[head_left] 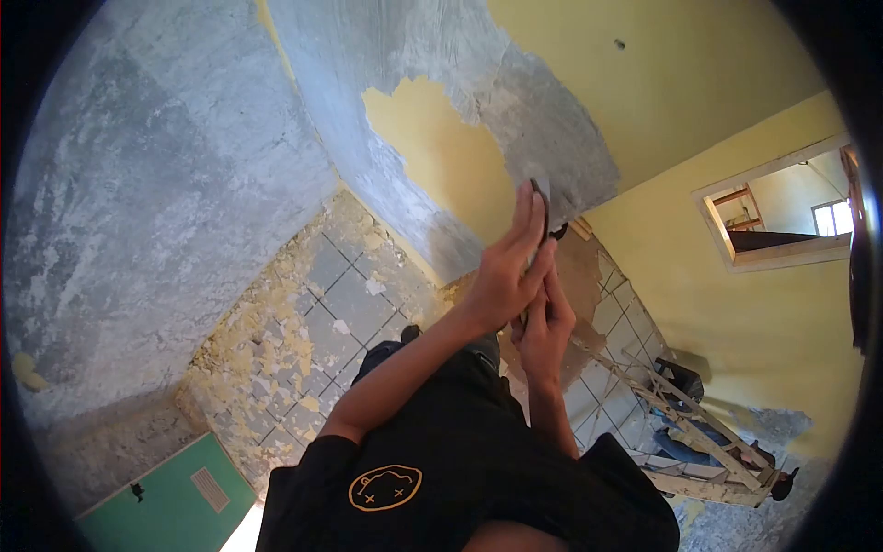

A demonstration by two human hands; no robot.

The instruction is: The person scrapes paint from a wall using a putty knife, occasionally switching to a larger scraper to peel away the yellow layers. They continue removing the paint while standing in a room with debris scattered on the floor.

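A scraper with a thin flat blade is held up against the wall in front of me, its blade at the edge of the remaining yellow paint. My left hand presses on the scraper near the blade, fingers close together and stretched along it. Lower down, my right hand is closed around the handle, which my fingers mostly hide. Bare grey plaster surrounds the yellow patch.
Paint flakes litter the tiled floor below. A stepladder stands at the right, with a person partly visible behind it. A framed wall opening is at upper right, a green door at lower left.
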